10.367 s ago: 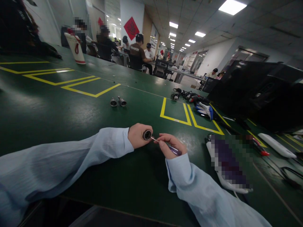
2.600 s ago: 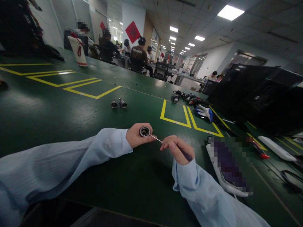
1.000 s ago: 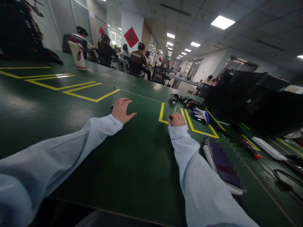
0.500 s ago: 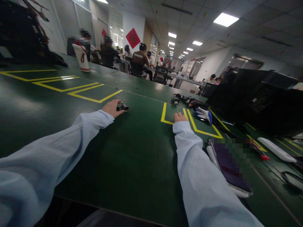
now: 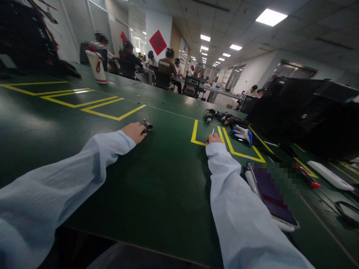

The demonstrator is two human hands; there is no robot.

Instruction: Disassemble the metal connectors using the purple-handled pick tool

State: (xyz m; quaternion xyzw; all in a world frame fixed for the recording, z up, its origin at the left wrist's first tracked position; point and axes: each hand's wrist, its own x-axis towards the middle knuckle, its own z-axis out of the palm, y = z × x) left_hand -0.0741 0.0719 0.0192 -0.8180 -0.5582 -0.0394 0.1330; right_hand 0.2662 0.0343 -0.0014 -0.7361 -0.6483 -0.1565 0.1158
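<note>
On the green table, my left hand (image 5: 135,132) is closed around the near side of a small dark metal part (image 5: 148,125). That part has a round, tube-like end and a short prong; its exact kind is unclear. My right hand (image 5: 214,138) rests by a yellow-taped rectangle with its fingers curled. A thin pale rod (image 5: 213,131) sticks up from those fingers, and the rest of it is hidden in the hand. Right of this hand lies a white and blue work glove (image 5: 242,135).
Dark metal parts (image 5: 209,118) lie beyond my right hand. A phone (image 5: 270,194) sits beside my right forearm. Farther right are a red-tipped tool (image 5: 314,184) and a long white object (image 5: 329,175). A paper cup (image 5: 97,67) stands at the far left. People sit at desks beyond.
The metal part has turned in my left hand, its round end now facing more towards me. A thin pale rod now shows upright at my right hand's fingers.
</note>
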